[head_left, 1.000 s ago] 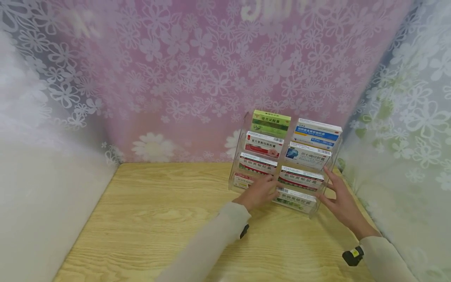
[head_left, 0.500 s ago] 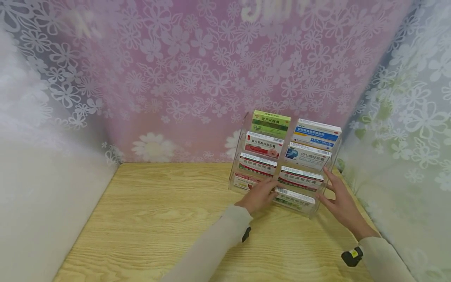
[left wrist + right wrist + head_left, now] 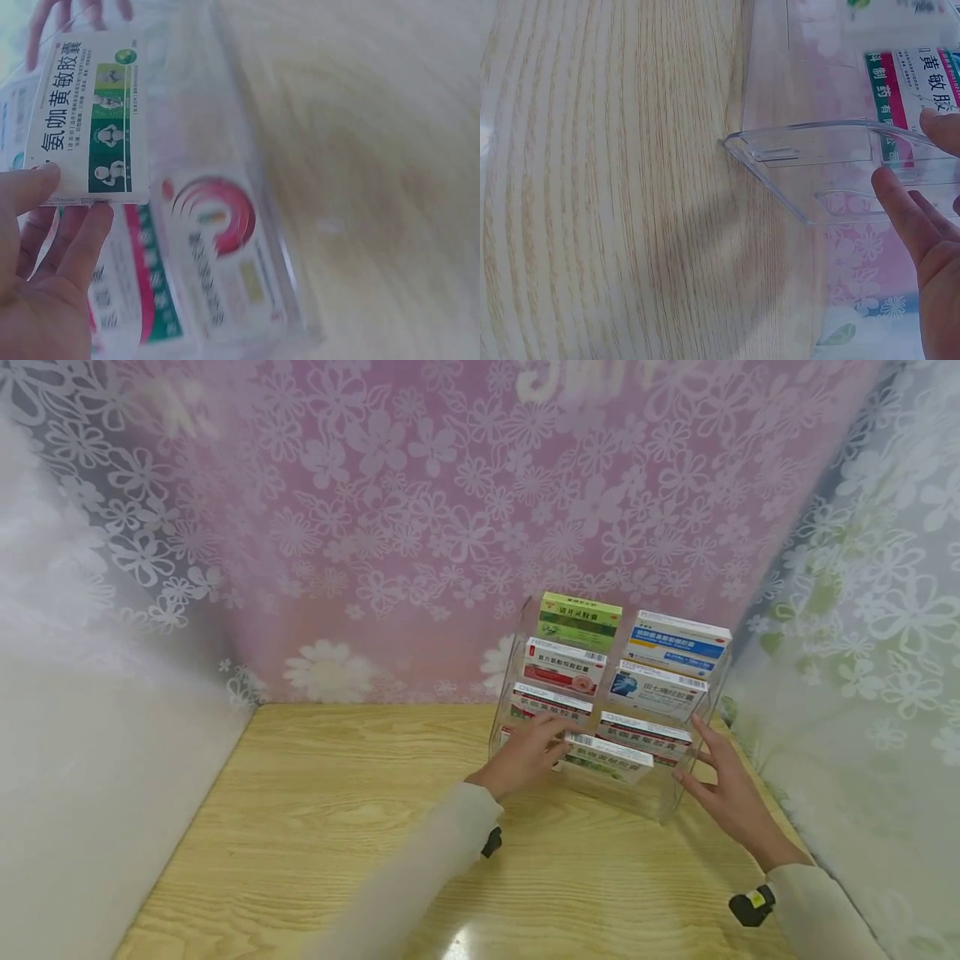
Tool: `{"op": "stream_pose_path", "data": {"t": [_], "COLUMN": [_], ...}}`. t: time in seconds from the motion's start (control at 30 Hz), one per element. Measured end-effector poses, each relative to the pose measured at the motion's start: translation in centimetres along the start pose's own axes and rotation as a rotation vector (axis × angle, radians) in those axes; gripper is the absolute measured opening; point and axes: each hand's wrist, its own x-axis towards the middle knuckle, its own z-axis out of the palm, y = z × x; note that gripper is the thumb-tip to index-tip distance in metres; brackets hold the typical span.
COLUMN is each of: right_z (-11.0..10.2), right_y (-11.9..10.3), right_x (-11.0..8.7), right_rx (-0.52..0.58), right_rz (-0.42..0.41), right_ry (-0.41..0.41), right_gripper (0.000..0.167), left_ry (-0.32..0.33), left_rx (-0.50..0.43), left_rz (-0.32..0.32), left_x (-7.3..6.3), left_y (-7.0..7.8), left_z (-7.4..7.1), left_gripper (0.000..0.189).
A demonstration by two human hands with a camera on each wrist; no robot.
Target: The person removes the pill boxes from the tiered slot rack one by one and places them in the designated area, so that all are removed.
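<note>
In the head view my left hand (image 3: 521,758) pinches one end of a white and green medicine box (image 3: 611,762) in front of the lower rows of a clear acrylic display rack (image 3: 633,803). The left wrist view shows the thumb on the printed face of this medicine box (image 3: 90,120) and fingers beneath it. At the rack's right side, my right hand (image 3: 726,789) holds the side panel. The right wrist view has the thumb and index finger on either side of that clear panel (image 3: 817,146). The rack's bottom right pocket shows no box behind the lifted one.
Other medicine boxes fill the rack's tiers: a green one (image 3: 579,622), a blue and white one (image 3: 678,645), a red and white one (image 3: 564,668) and several more. Floral-film walls (image 3: 420,527) enclose the wooden table (image 3: 360,827) at the back and both sides.
My left hand has drawn the white and green medicine box out of the bottom right pocket, moving it up and left. My right hand stays on the rack's side.
</note>
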Motion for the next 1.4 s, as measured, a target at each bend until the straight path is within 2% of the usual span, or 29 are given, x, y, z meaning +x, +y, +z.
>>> {"op": "stream_pose_path", "data": {"t": [0.2, 0.43, 0.63, 0.9, 1.13, 1.27, 1.4], "right_z": [-0.2, 0.0, 0.1, 0.1, -0.1, 0.0, 0.1], "right_y": [0.0, 0.0, -0.2, -0.1, 0.0, -0.2, -0.3], "right_x": [0.1, 0.1, 0.0, 0.1, -0.1, -0.1, 0.0], "right_rx": [0.009, 0.02, 0.013, 0.017, 0.02, 0.02, 0.015], "right_rz": [-0.001, -0.004, -0.001, -0.001, -0.005, -0.004, -0.016], "right_ry": [0.007, -0.001, -0.001, -0.005, 0.002, 0.005, 0.011], "right_gripper": [0.101, 0.1, 0.1, 0.1, 0.101, 0.1, 0.1], "left_ry": [0.044, 0.107, 0.193, 0.274, 0.295, 0.303, 0.327], "left_rx": [-0.025, -0.036, -0.012, 0.066, 0.096, 0.111, 0.065], "left_rz": [-0.015, -0.067, -0.172, -0.336, -0.487, -0.526, -0.593], "left_x": [-1.3, -4.0, -7.9, -14.3, -19.1, -21.1, -22.8], "left_y": [-0.9, -3.8, -6.7, -11.9, -15.3, -16.7, -18.3], "left_z": [-4.0, -9.3, -14.0, -19.7, -23.0, -24.1, -24.8], "left_gripper": [0.037, 0.039, 0.038, 0.042, 0.048, 0.048, 0.049]}}
